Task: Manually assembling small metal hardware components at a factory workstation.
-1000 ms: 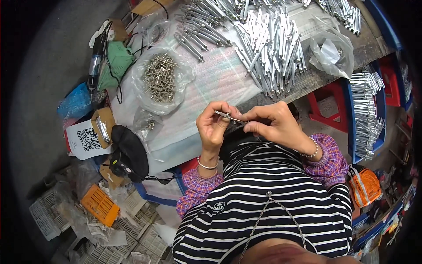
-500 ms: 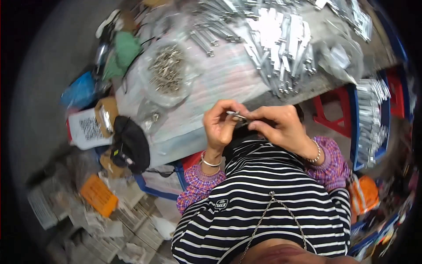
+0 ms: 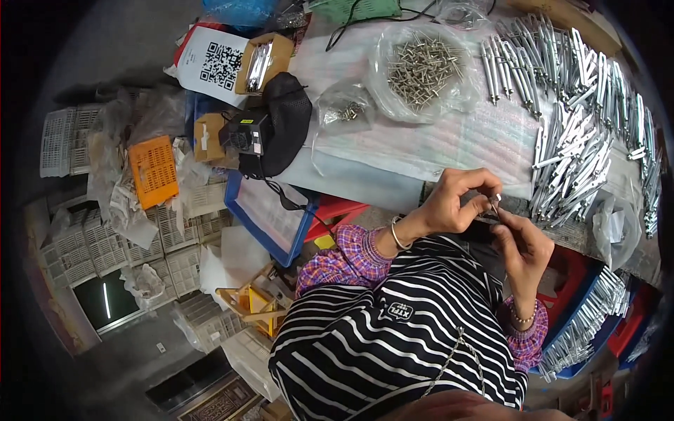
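Observation:
My left hand [image 3: 456, 202] and my right hand [image 3: 525, 247] meet just off the table's front edge, above my lap. Thumbs and fingers of both are pinched on a small silver metal piece [image 3: 496, 202], mostly covered by the fingertips, so its exact kind cannot be made out. Beyond my right hand, a heap of slim silver metal strips [image 3: 572, 165] lies on the table. A clear plastic bag [image 3: 382, 77] stands farther back to the left, opened wide around many small metal pins [image 3: 425, 70]. Beside it is a smaller bag [image 3: 333, 105] with a few metal bits.
A black device [image 3: 246, 135] with a cable sits by the table's left end, near a cardboard box [image 3: 270, 59] of metal parts. Blue trays [image 3: 562, 344] with silver strips stand at the right. Stacked crates and an orange basket [image 3: 153, 172] fill the left floor.
The view has swung left, so table and bags appear farther right and more of the left floor shows. Both hands stay pinched together on the small piece, with the right hand now lower and more upright.

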A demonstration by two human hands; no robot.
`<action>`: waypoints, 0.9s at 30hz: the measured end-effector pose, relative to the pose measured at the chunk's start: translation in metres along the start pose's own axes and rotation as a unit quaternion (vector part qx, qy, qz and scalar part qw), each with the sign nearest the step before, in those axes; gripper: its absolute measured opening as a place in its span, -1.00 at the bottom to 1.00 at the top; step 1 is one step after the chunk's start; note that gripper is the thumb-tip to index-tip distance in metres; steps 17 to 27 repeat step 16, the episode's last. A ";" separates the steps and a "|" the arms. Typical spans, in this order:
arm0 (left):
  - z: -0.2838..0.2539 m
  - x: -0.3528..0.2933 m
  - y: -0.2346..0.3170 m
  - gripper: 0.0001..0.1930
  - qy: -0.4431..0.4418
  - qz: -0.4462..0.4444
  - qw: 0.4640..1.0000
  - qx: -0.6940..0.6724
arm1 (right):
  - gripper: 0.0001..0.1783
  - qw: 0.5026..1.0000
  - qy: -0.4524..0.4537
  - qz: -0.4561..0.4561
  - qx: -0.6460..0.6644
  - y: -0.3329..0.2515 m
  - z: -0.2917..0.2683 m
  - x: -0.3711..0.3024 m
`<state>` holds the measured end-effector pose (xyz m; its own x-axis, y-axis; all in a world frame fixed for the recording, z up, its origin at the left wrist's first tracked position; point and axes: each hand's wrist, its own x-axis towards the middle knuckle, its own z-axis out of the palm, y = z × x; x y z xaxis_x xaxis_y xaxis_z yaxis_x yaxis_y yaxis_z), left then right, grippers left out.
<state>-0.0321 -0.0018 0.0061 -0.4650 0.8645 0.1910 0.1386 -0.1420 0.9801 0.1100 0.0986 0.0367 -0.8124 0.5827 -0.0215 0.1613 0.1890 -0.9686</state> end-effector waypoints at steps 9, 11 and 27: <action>-0.006 -0.001 -0.007 -0.85 -0.017 -0.073 0.995 -0.066 | -0.81 0.995 -0.009 0.086 0.053 -0.008 0.002 0.005; -0.006 -0.001 0.004 -0.81 0.000 -0.105 0.987 -0.125 | -0.82 0.999 -0.010 0.015 0.031 -0.004 0.004 0.006; -0.002 -0.007 -0.010 -0.75 0.031 -0.090 0.978 -0.185 | -0.83 0.998 -0.039 0.015 0.056 -0.002 0.000 0.005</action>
